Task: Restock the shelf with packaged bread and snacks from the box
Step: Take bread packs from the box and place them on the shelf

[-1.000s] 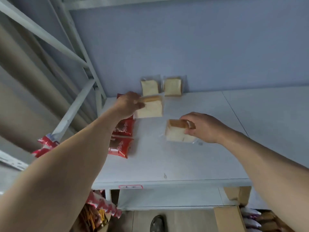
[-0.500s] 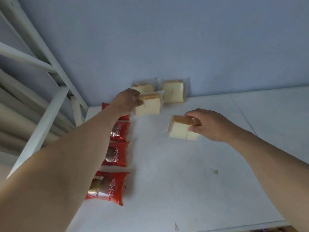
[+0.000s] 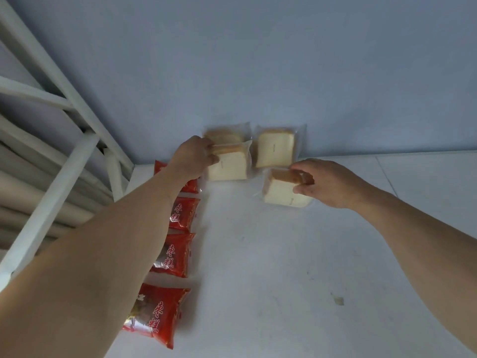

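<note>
Both my arms reach over a white shelf point(image 3: 284, 280). My left hand point(image 3: 192, 157) grips the top crust of a clear-wrapped bread pack point(image 3: 228, 165) standing just in front of another bread pack point(image 3: 224, 135) at the back wall. My right hand point(image 3: 327, 182) pinches a second wrapped bread pack point(image 3: 281, 192) by its crust, its lower edge at the shelf, in front of an upright bread pack point(image 3: 275, 149) that leans on the wall. The box is not in view.
A column of several red snack packs point(image 3: 178, 254) lies along the shelf's left side, partly under my left forearm. A white metal shelf frame point(image 3: 59, 182) rises at the left. The blue back wall point(image 3: 258, 60) closes the shelf behind the bread.
Both hands have carried their bread packs further back toward the wall and the standing packs. The view has moved closer and up, so the shelf's front edge and the box below are gone.
</note>
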